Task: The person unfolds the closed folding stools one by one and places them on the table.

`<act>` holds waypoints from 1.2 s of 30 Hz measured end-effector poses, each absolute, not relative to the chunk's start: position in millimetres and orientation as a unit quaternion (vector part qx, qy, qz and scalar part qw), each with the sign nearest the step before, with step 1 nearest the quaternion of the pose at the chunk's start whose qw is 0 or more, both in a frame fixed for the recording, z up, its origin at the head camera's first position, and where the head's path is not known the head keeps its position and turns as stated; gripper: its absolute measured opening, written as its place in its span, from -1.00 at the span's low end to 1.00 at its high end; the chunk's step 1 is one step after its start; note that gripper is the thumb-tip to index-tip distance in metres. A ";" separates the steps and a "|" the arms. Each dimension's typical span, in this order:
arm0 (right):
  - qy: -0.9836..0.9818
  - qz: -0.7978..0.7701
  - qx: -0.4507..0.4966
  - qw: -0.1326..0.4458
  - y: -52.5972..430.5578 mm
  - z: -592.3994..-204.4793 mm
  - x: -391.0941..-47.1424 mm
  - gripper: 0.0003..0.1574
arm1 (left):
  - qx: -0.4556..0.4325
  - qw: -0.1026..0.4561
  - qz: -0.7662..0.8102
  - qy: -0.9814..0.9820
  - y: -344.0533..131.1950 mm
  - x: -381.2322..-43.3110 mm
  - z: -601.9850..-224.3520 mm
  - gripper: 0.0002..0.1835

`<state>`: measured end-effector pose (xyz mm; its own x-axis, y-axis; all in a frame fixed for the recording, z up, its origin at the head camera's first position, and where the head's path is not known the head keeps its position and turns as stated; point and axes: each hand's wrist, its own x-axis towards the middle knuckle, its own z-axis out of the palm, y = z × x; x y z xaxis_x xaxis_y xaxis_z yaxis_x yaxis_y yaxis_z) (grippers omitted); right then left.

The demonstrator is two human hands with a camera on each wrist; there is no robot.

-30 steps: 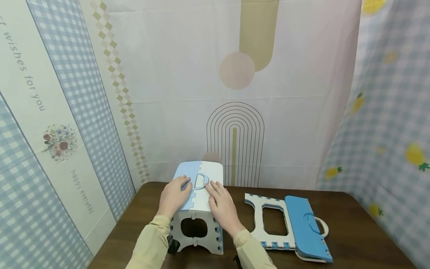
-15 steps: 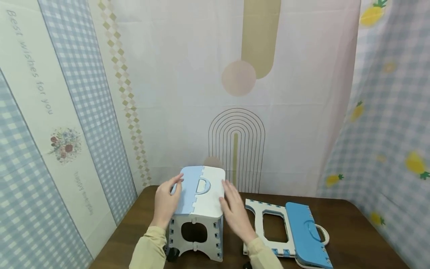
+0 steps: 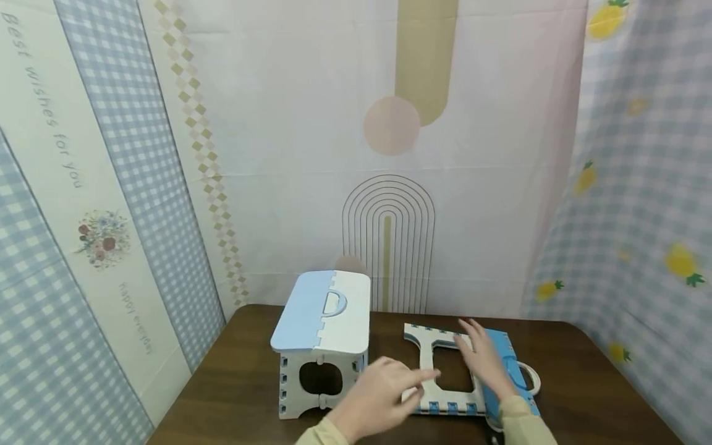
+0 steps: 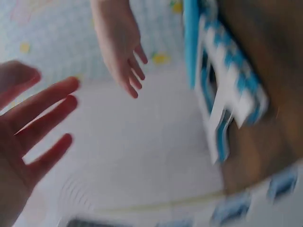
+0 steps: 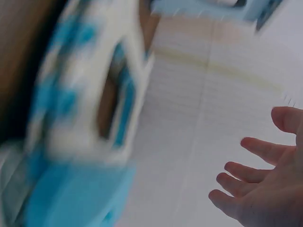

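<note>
A folding step stool (image 3: 303,315) with a light-blue and white top stands unfolded on its legs at the left of the table. To its right a second folding stool (image 3: 425,355) lies folded flat, with white leg panels, a bright-blue top and a white loop handle (image 3: 531,378). My left hand (image 3: 381,395) hovers by the near left side of the folded stool, fingers extended. Above the folded stool's blue part is my right hand (image 3: 486,355), its fingers spread. Both wrist views show the hands apart from the stool, holding nothing.
The dark brown wooden table (image 3: 222,383) has rounded far corners. A pale printed curtain (image 3: 289,154) hangs right behind it, and checked curtains (image 3: 628,259) close in both sides.
Both hands have left the top of the standing stool and moved right to the folded one. The standing stool stays upright in its place.
</note>
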<state>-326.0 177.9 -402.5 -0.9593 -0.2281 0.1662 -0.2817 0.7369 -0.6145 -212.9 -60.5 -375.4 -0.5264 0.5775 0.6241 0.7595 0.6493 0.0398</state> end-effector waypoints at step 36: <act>-0.787 0.602 -0.055 -0.125 293.9 -461.6 -338.1 0.08 | -0.203 -0.014 -0.250 -0.947 33.1 -267.0 -493.0 -0.44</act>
<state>-338.1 293.9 -461.6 -0.9628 -0.0647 -0.2624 0.2364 0.2687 -0.9338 -267.0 33.1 -493.0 -0.9175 0.3905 0.0758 0.3770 0.7928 0.4789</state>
